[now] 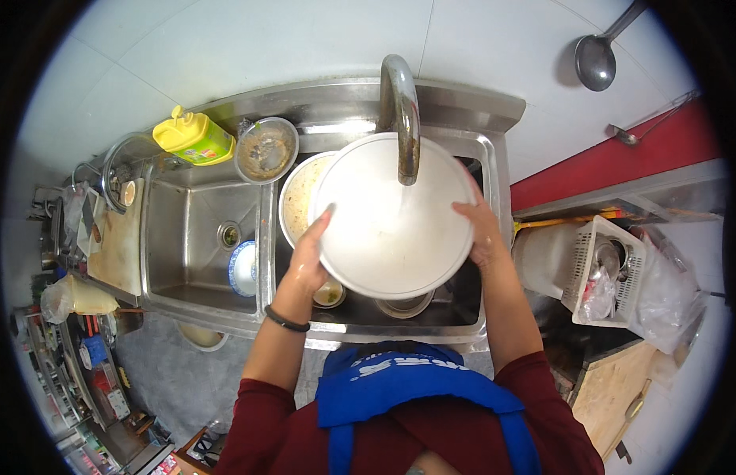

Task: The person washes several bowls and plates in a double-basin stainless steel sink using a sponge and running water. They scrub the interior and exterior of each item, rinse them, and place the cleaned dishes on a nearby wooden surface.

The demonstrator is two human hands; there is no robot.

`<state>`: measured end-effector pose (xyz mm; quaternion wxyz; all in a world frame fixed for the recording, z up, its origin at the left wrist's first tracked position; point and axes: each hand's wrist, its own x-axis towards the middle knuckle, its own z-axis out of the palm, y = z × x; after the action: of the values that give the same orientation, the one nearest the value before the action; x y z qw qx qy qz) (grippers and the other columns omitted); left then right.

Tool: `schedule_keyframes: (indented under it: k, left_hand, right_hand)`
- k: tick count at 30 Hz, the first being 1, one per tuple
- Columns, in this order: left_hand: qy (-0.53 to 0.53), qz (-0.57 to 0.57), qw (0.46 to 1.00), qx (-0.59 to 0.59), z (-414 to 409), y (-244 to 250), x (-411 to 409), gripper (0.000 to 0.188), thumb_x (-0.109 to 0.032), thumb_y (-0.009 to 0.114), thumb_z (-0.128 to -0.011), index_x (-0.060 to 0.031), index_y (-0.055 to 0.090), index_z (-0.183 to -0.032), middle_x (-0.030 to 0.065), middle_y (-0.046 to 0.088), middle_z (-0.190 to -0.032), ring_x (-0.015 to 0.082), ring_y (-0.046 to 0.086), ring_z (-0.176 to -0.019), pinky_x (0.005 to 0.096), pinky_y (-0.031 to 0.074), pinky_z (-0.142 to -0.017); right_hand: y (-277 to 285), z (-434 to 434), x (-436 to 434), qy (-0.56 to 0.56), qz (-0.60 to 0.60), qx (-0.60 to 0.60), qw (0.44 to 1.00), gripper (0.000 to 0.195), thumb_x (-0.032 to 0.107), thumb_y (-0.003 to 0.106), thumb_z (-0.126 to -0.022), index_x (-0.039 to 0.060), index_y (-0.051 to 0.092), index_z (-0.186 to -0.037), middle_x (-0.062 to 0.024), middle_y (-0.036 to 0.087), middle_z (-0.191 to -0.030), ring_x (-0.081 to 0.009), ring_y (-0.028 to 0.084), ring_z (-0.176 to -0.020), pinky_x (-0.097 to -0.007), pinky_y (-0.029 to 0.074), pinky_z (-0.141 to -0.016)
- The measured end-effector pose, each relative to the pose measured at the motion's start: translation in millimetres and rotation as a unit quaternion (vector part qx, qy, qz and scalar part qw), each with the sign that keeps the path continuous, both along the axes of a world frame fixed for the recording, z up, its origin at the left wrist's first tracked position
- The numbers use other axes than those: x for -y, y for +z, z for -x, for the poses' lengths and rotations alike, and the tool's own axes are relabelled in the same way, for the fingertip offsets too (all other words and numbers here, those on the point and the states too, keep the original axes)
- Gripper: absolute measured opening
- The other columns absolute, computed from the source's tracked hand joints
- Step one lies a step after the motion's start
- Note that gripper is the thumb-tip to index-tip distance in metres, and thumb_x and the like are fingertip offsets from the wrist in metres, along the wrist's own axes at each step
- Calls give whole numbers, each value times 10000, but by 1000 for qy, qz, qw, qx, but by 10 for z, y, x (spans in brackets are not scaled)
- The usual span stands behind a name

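Both my hands grip a large round white dish or lid (391, 225) over the right basin. My left hand (309, 256) has its thumb over the left rim, and my right hand (482, 228) holds the right rim. My fingers underneath are hidden. The spout of a curved metal faucet (407, 119) overlaps the far part of the dish in this view; no water stream can be made out. Partly under the dish stands a large white bowl (296, 199) with food residue. A small bowl (330, 294) and a round metal vessel (406, 306) show below its near edge.
In the left basin (195, 237) a blue-rimmed bowl (243, 270) lies near the drain. A dirty metal bowl (267, 149) and a yellow-green bottle (194, 139) stand behind. A knife (93, 221) lies by a cutting board (119, 237). At right is a white plastic basket (605, 273).
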<state>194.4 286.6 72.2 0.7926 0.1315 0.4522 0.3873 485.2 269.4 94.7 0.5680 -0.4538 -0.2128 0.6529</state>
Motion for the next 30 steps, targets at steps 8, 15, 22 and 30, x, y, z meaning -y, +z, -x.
schedule_keyframes:
  k: [8, 15, 22, 30]
  left_hand:
    - [-42, 5, 998, -46, -101, -33, 480, 547, -277, 535, -982, 59, 403, -1392, 173, 565, -1295, 256, 567, -1170, 368, 459, -997]
    - [-48, -9, 991, -128, 198, 161, 148, 553, -304, 507, -984, 59, 414, -1391, 211, 558, -1299, 277, 583, -1156, 371, 477, -975]
    - [-102, 24, 991, -82, 265, -117, 664, 473, -223, 512, -979, 64, 451, -1349, 189, 598, -1247, 255, 609, -1113, 359, 490, -949]
    - [-59, 8, 988, -143, 269, 6, 305, 455, -187, 530, -940, 125, 486, -1269, 234, 621, -1161, 301, 630, -1051, 381, 508, -917]
  right_hand:
    - [-307, -84, 496, -2, 77, 14, 997, 695, -82, 476, -794, 59, 368, -1466, -158, 522, -1358, -265, 548, -1210, -360, 442, -1026]
    - [-459, 243, 130, 1, 84, -8, 996, 670, -48, 535, -807, 32, 363, -1450, -161, 572, -1248, -241, 607, -1069, -371, 495, -952]
    - [-353, 134, 638, 38, 117, 31, 992, 642, -79, 461, -801, 25, 398, -1431, -165, 560, -1293, -257, 580, -1157, -364, 464, -1001]
    - [-501, 223, 178, 42, 67, 52, 995, 580, -77, 430, -850, 29, 413, -1419, -170, 576, -1247, -257, 598, -1110, -368, 496, -952]
